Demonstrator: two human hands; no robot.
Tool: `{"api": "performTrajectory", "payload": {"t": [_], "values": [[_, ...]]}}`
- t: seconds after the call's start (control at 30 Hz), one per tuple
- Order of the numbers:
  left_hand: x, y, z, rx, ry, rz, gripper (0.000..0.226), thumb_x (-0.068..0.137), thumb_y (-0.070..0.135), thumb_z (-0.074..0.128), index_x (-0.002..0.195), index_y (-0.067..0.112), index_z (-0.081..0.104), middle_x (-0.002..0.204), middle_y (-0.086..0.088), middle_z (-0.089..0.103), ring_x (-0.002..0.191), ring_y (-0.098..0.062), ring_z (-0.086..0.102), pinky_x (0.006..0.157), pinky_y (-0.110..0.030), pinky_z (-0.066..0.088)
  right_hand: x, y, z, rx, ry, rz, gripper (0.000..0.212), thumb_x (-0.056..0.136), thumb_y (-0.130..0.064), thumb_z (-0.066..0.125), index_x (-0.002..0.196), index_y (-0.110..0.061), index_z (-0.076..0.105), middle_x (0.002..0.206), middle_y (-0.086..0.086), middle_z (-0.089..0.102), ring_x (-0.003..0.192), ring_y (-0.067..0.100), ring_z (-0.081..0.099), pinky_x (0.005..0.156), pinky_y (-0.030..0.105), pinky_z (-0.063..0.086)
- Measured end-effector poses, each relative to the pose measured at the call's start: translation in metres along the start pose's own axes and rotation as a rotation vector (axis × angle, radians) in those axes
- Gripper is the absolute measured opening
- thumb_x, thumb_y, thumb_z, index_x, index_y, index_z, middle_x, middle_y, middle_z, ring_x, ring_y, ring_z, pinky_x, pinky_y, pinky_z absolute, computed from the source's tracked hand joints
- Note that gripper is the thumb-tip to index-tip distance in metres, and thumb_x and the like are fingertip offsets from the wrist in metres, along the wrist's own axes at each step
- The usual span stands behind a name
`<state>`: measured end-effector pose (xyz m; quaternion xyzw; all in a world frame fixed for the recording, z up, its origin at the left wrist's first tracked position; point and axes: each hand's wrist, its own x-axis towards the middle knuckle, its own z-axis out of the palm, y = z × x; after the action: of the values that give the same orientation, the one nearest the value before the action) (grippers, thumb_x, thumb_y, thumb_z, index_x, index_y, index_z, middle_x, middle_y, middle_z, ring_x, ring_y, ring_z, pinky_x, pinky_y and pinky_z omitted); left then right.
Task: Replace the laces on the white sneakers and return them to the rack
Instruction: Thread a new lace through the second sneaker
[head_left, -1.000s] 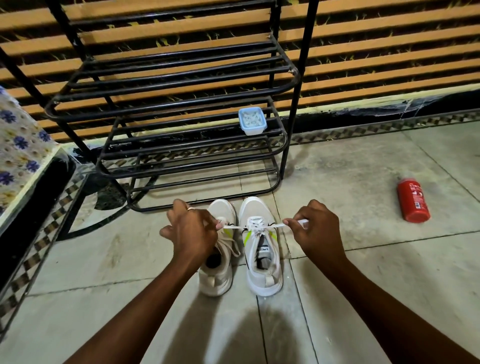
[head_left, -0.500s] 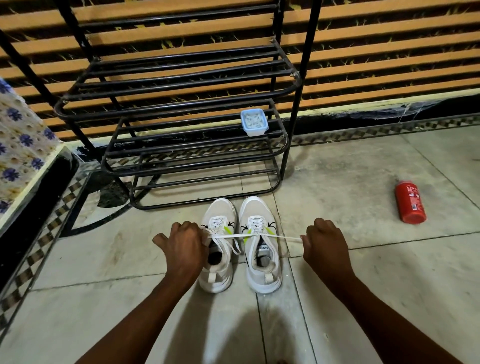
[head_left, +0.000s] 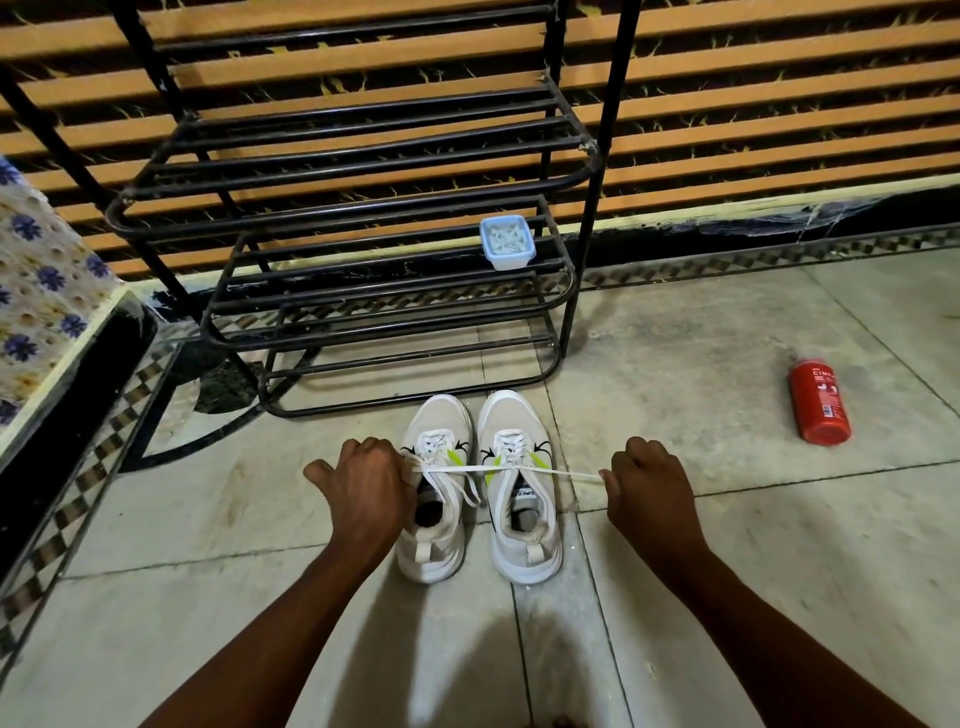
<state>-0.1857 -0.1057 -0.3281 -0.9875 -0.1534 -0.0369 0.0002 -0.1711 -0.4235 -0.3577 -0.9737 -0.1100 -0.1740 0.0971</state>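
Observation:
Two white sneakers stand side by side on the floor, toes toward the black metal rack (head_left: 363, 291). A white lace (head_left: 550, 472) runs taut across the right sneaker (head_left: 519, 426) at its upper eyelets. My left hand (head_left: 363, 483) grips one end of it over the left sneaker (head_left: 439, 421), partly hiding that shoe's opening. To the right of the shoes, my right hand (head_left: 644, 483) pinches the other end. The left sneaker's own lace hangs loose beside its tongue.
A small blue-rimmed plastic box (head_left: 506, 243) sits on the rack's middle shelf at the right. A red can (head_left: 818, 402) lies on the tiled floor to the right. A floral-covered bed edge (head_left: 47, 312) lies at the left. A slatted wall stands behind the rack.
Both hands have moved apart and toward me, pulling the lace ends outward so the lace stretches longer and tighter across the right sneaker.

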Motion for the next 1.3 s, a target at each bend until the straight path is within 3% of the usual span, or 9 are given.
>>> {"api": "performTrajectory", "payload": {"t": [0.23, 0.33, 0.43, 0.6, 0.77, 0.87, 0.93, 1.1, 1.3], "values": [[0.002, 0.001, -0.003, 0.003, -0.023, -0.004, 0.014, 0.079, 0.030, 0.070, 0.070, 0.025, 0.061, 0.074, 0.008, 0.056, 0.092, -0.019, 0.055, 0.072, -0.038, 0.012, 0.002, -0.002, -0.004, 0.006, -0.045, 0.029, 0.033, 0.064, -0.006, 0.086, 0.062, -0.009, 0.053, 0.070, 0.007, 0.047, 0.061, 0.031, 0.051, 0.054, 0.038, 0.039], [0.005, 0.000, -0.005, -0.045, -0.017, 0.044, 0.015, 0.087, 0.028, 0.067, 0.075, 0.025, 0.058, 0.083, 0.007, 0.060, 0.100, -0.021, 0.055, 0.078, -0.041, 0.019, 0.007, 0.001, -0.005, 0.156, -0.164, 0.200, 0.028, 0.071, -0.012, 0.084, 0.061, -0.011, 0.058, 0.071, 0.004, 0.051, 0.067, 0.030, 0.057, 0.059, 0.036, 0.045], [0.008, -0.002, -0.015, -0.438, -0.154, 0.137, 0.014, 0.094, 0.021, 0.063, 0.082, 0.026, 0.057, 0.095, 0.009, 0.063, 0.103, -0.020, 0.057, 0.086, -0.040, 0.030, 0.019, 0.014, -0.016, 0.455, -0.421, 0.304, 0.021, 0.080, -0.019, 0.082, 0.064, -0.014, 0.070, 0.073, -0.004, 0.057, 0.078, 0.017, 0.064, 0.066, 0.025, 0.044], [0.000, 0.016, -0.045, -1.168, -0.375, 0.173, 0.013, 0.083, 0.005, 0.064, 0.073, 0.014, 0.062, 0.092, -0.003, 0.062, 0.080, -0.005, 0.060, 0.077, -0.027, 0.044, 0.031, 0.006, -0.054, 0.803, -0.713, 0.127, 0.012, 0.082, -0.021, 0.082, 0.072, -0.015, 0.080, 0.076, 0.007, 0.070, 0.072, 0.005, 0.063, 0.068, 0.011, 0.041], [-0.003, 0.050, -0.060, -1.470, -0.435, 0.149, 0.022, 0.100, -0.002, 0.055, 0.093, -0.021, 0.064, 0.101, -0.020, 0.074, 0.095, -0.017, 0.073, 0.084, -0.018, 0.052, 0.045, -0.019, -0.071, 1.174, -0.663, 0.124, 0.012, 0.089, -0.010, 0.073, 0.079, -0.008, 0.078, 0.082, 0.004, 0.071, 0.071, 0.008, 0.060, 0.067, 0.015, 0.042], [-0.002, 0.067, -0.060, -1.575, -0.396, 0.080, 0.028, 0.102, 0.011, 0.059, 0.095, -0.014, 0.069, 0.101, -0.021, 0.076, 0.103, -0.030, 0.074, 0.092, -0.028, 0.056, 0.048, -0.028, -0.064, 1.261, -0.661, 0.170, 0.012, 0.092, -0.009, 0.070, 0.083, -0.005, 0.076, 0.077, 0.010, 0.068, 0.066, 0.012, 0.048, 0.062, 0.022, 0.035], [0.000, 0.076, -0.058, -1.585, -0.341, 0.067, 0.023, 0.100, 0.012, 0.064, 0.091, -0.008, 0.072, 0.094, -0.018, 0.078, 0.095, -0.025, 0.076, 0.083, -0.024, 0.056, 0.049, -0.036, -0.058, 1.331, -0.505, 0.199, 0.010, 0.092, -0.002, 0.067, 0.083, -0.001, 0.073, 0.075, 0.001, 0.070, 0.064, 0.006, 0.056, 0.065, 0.017, 0.041], [0.001, 0.087, -0.053, -1.538, -0.221, 0.105, 0.009, 0.089, -0.003, 0.073, 0.094, 0.001, 0.080, 0.093, -0.008, 0.080, 0.088, -0.016, 0.076, 0.077, -0.022, 0.056, 0.049, -0.051, -0.041, 1.524, -0.273, 0.330, 0.011, 0.093, 0.000, 0.065, 0.096, 0.006, 0.072, 0.104, 0.015, 0.076, 0.095, 0.022, 0.072, 0.081, 0.025, 0.054], [-0.001, 0.093, -0.048, -1.434, -0.164, 0.215, 0.013, 0.082, -0.011, 0.077, 0.089, 0.000, 0.080, 0.091, -0.010, 0.079, 0.089, -0.027, 0.076, 0.084, -0.039, 0.062, 0.050, -0.055, -0.021, 1.542, -0.176, 0.475, 0.019, 0.092, 0.000, 0.068, 0.105, -0.008, 0.077, 0.096, 0.015, 0.077, 0.086, 0.026, 0.073, 0.075, 0.039, 0.056]]}}
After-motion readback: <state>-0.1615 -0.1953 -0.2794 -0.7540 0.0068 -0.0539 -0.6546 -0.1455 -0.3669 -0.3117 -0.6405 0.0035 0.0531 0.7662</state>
